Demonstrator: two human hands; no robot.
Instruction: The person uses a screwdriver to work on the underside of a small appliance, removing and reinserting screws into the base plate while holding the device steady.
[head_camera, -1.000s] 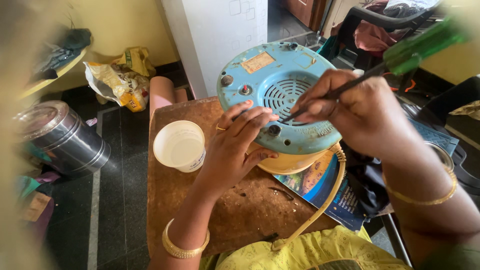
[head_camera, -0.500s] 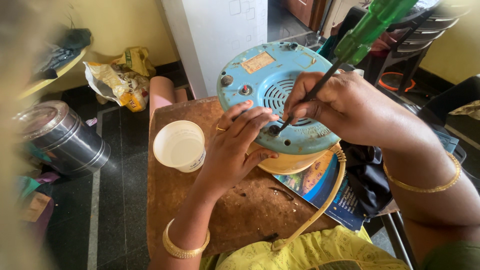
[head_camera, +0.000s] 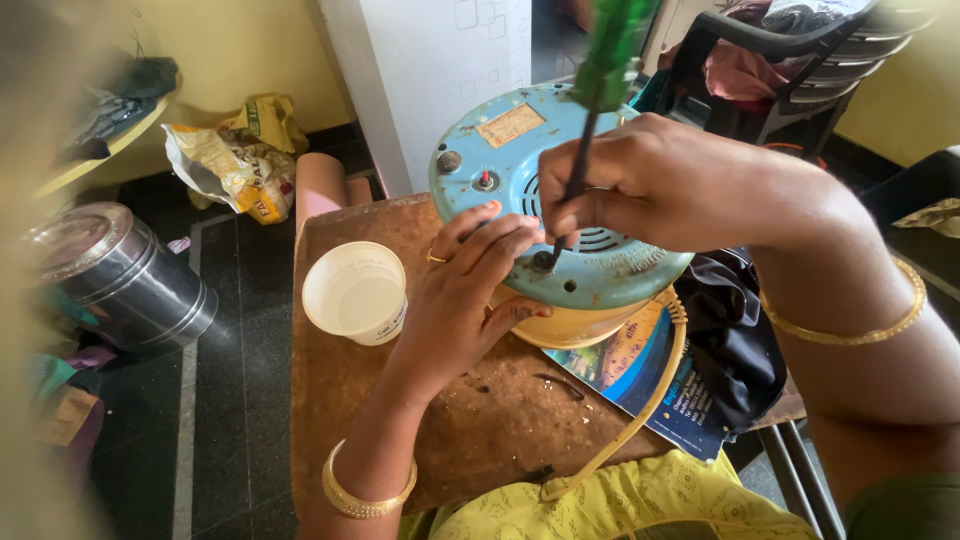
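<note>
A round appliance with a light-blue base (head_camera: 600, 275) and a yellow body lies upside down on a worn wooden table (head_camera: 400, 400). My left hand (head_camera: 460, 300) rests on its near edge, fingertips beside a screw hole. My right hand (head_camera: 650, 185) grips a green-handled screwdriver (head_camera: 600, 70), held nearly upright, its dark tip pressed into the base next to my left fingertips. A yellow cord (head_camera: 640, 410) runs from the appliance toward my lap.
A white paper cup (head_camera: 355, 293) stands left of my left hand. A blue booklet (head_camera: 640, 375) and dark cloth (head_camera: 735, 340) lie under the appliance's right side. A steel container (head_camera: 120, 275) and bags (head_camera: 225, 160) sit on the dark floor; a plastic chair (head_camera: 790, 60) stands behind.
The screwdriver handle has swung from far right to almost upright over the base. My right hand has shifted left with it. My left hand has stayed on the appliance.
</note>
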